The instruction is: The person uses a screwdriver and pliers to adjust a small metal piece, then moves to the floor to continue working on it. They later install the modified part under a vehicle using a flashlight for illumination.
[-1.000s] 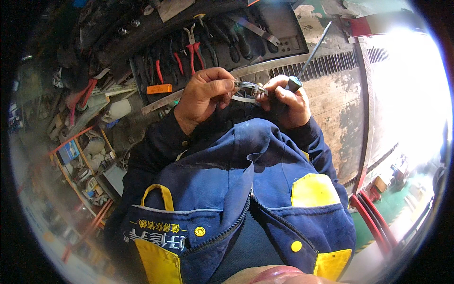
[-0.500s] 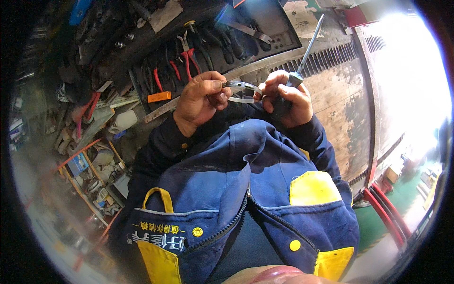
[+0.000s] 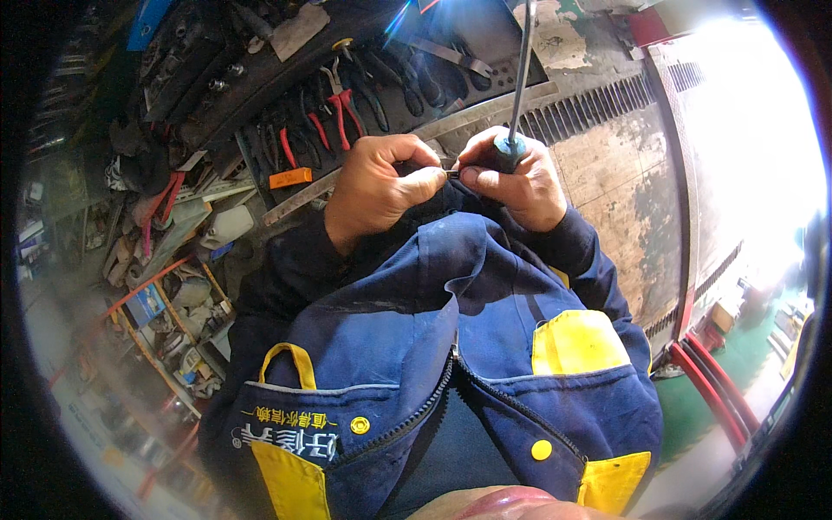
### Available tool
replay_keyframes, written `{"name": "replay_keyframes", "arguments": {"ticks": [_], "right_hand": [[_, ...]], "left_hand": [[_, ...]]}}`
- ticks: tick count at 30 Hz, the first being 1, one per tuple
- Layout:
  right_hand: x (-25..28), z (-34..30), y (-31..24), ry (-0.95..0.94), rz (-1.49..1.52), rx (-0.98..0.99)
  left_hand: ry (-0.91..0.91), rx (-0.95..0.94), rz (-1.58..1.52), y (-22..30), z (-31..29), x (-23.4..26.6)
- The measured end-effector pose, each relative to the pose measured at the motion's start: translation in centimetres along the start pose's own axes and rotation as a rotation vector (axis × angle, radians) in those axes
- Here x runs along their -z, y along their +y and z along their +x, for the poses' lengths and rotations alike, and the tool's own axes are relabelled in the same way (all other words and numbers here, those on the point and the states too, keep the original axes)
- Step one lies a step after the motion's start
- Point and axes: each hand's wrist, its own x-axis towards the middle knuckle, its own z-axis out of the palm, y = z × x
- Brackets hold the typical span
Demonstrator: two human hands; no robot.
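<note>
My left hand (image 3: pixel 381 184) is closed, its thumb and forefinger pinching one side of a small metal hose clamp (image 3: pixel 452 174). Only a short dark bit of the clamp shows between the fingertips; the fingers hide the rest. From the other side my right hand (image 3: pixel 527 186) pinches it too. That same hand keeps a screwdriver (image 3: pixel 509 149) in its grip, the bluish handle against the fingers. Its long shaft (image 3: pixel 522 74) points up and away, past the tool tray. Both hands are close together in front of my chest, nearly touching.
Beyond my hands lies a dark tool tray (image 3: pixel 511 87) with several pliers, among them red-handled pliers (image 3: pixel 345 113). An orange block (image 3: pixel 290 178) sits near its front edge. A worn board (image 3: pixel 607 199) is at right, a cluttered wire rack (image 3: pixel 173 316) at left.
My hands have drawn together and the clamp has turned, so its ring shape no longer shows. The screwdriver has swung from leaning right to nearly upright in the picture.
</note>
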Motion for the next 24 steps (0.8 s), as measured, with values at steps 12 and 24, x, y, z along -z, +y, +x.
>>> {"name": "replay_keyframes", "arguments": {"ticks": [12,24], "right_hand": [[0.7,0.7,0.0,0.051,-0.08,-0.059],[1.2,1.3,0.3,0.045,-0.058,-0.066]], "left_hand": [[-0.107,0.19,-0.217,-1.7,0.2,0.8],[-0.079,0.14,0.003,-0.3,0.6,0.2]]}}
